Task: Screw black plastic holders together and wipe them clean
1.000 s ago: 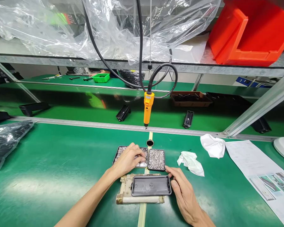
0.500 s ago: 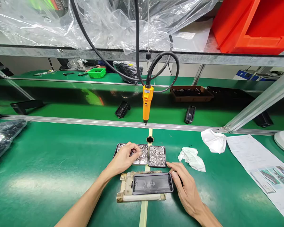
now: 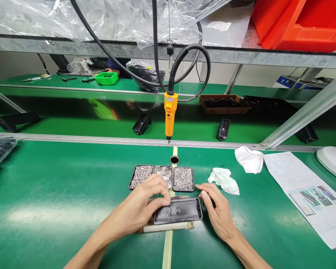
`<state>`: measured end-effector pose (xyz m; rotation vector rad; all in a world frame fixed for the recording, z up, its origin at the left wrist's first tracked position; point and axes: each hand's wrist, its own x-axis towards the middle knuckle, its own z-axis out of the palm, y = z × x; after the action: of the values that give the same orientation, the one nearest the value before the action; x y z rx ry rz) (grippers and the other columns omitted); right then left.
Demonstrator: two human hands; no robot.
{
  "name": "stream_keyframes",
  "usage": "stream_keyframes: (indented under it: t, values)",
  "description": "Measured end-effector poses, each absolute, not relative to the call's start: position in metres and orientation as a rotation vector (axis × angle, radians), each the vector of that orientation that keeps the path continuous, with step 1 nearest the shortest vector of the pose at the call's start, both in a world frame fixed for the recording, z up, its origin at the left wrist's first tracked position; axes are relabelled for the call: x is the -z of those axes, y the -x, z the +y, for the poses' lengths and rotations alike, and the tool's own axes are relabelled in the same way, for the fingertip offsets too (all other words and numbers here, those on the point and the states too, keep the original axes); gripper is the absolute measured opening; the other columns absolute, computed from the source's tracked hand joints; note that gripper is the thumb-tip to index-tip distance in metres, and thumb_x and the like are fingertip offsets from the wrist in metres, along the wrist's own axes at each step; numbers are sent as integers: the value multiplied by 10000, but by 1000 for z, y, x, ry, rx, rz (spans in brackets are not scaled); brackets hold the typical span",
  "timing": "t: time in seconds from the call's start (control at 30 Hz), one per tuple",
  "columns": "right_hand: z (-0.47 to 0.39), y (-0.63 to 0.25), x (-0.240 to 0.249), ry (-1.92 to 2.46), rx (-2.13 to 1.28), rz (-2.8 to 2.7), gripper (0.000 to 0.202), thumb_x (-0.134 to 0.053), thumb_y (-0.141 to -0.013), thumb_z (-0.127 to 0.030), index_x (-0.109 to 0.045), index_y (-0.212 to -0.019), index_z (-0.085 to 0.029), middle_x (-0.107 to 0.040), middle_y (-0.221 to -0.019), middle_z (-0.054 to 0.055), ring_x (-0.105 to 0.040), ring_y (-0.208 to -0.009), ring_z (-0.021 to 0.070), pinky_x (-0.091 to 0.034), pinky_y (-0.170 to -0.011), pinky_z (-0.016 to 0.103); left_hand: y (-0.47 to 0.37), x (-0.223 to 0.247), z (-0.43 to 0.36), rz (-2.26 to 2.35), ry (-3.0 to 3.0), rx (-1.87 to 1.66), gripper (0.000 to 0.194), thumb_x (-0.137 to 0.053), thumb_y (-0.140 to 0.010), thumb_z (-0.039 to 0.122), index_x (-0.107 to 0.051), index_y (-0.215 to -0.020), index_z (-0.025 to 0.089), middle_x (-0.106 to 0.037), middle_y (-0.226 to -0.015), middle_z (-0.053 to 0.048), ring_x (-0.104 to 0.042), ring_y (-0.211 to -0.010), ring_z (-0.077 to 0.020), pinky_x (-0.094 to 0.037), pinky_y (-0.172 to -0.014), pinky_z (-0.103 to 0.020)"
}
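Black housing (image 3: 178, 212) sits on a pale fixture (image 3: 169, 226) btwn both hands: L hand (image 3: 142, 203) overlaps its L end in view, R hand (image 3: 218, 211) just beside its R end. L thumb & index nearly meet by the far edge; can't tell if a small pc is pinched. R fingers loosely curled, thumb apart, no obj. visible in them; contact w/ housing unclear. Just beyond: 3 small trays (image 3: 183, 191) w/ metal pcs (image 3: 141, 175); white cloths (image 3: 224, 181) to R. Farther, yellow driver (image 3: 170, 114) hangs nose-down.
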<state>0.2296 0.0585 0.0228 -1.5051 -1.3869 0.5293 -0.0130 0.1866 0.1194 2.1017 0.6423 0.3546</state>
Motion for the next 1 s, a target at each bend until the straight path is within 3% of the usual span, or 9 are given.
stream_keyframes:
  t: [0.2, 0.4, 0.53, 0.7, 0.83, 1.0]
  values:
    - [60, -229, -24, 1506, -531, -1385, 297, -462, -1059, -279, -661, -1279, -288, -640, -1105, 49, -600, -1087, 175, -471, -934, 323, 10, -114, 170, 526, -2425, -242, 265, -365, -1066, 131, -566, -908, 201, -528, -1157, -51, -480, -1148, -210, -429, -929, -371]
    - [60, -229, -25, 1504, -533, -1387, 264, -472, -1052, -275, -684, -1210, -272, -632, -1137, 62, -605, -1079, 183, -480, -913, 325, 14, -102, 168, 466, -2597, -467, 186, -474, -1046, 126, -632, -1021, 221, -550, -1173, -64, -392, -1339, -253, -436, -1020, -417]
    - [60, -229, -25, 1513, -528, -1389, 249, -489, -1045, -271, -687, -1196, -273, -632, -1148, 58, -611, -1073, 177, -483, -912, 317, 24, -106, 170, 422, -2643, -387, 266, -473, -1039, 110, -661, -1127, 278, -555, -1303, -38, -342, -1405, -256, -446, -1070, -442]
    - [60, -229, -25, 1511, -522, -1385, 246, -491, -1044, -264, -689, -1190, -271, -638, -1140, 54, -623, -1049, 170, -490, -894, 305, 40, -107, 173, 488, -2655, -379, 302, -479, -1044, 148, -673, -1208, 313, -530, -1416, -24, -323, -1447, -255, -464, -1110, -474]
    - [61, -229, -26, 1501, -525, -1389, 242, -498, -1041, -260, -687, -1192, -273, -637, -1146, 52, -620, -1056, 171, -487, -898, 306, 47, -101, 171, 511, -2677, -399, 251, -574, -1024, 270, -688, -1242, 321, -452, -1542, -26, -283, -1492, -308, -469, -1129, -530]
    - [61, -228, -26, 1520, -562, -1374, 244, -490, -1046, -271, -689, -1187, -278, -635, -1151, 51, -617, -1053, 172, -483, -898, 312, 45, -93, 163, 431, -2692, -345, 433, -583, -1014, 345, -545, -1445, 361, -305, -1649, -51, -199, -1529, -371, -421, -1135, -647]
